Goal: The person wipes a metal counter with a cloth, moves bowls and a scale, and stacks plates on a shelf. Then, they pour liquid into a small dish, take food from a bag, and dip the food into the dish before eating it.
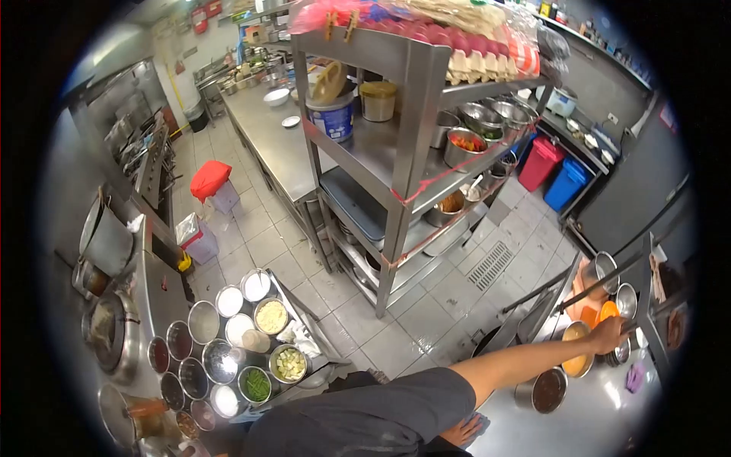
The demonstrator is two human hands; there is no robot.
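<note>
The person's right hand [609, 333] is stretched far out to the right, over a steel counter [601, 396], its fingers curled at the edge of a small orange plastic bowl [608, 309]. The bowl lies just above and against the fingertips, though the view is too small and warped to tell whether the fingers actually clamp it. Just below the wrist sits a round steel bowl of orange-yellow sauce [576, 346], and nearer the body a steel pot of dark brown sauce [549, 390]. A shiny empty steel bowl [627, 298] stands right beside the orange one. The left hand is out of sight.
</note>
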